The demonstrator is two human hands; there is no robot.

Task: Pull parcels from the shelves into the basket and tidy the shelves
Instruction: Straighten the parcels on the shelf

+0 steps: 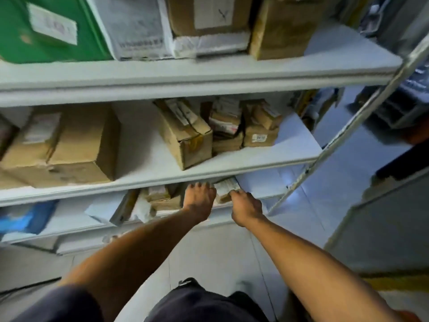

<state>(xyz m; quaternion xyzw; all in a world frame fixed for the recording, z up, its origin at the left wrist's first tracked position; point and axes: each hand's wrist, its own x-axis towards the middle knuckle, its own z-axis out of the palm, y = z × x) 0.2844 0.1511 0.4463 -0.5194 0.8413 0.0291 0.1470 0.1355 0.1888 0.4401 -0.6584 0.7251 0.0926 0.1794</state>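
Both hands reach into the lowest shelf (255,187). The left hand (200,198) and right hand (246,206) curl around a small labelled parcel (226,190). Next, probably lift it out toward the basket, unseen here.

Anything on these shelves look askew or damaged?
Yes. On the middle shelf, the long cardboard box sits skewed, its front corner crushed and torn. On the lower shelf, a white parcel overhangs the edge.
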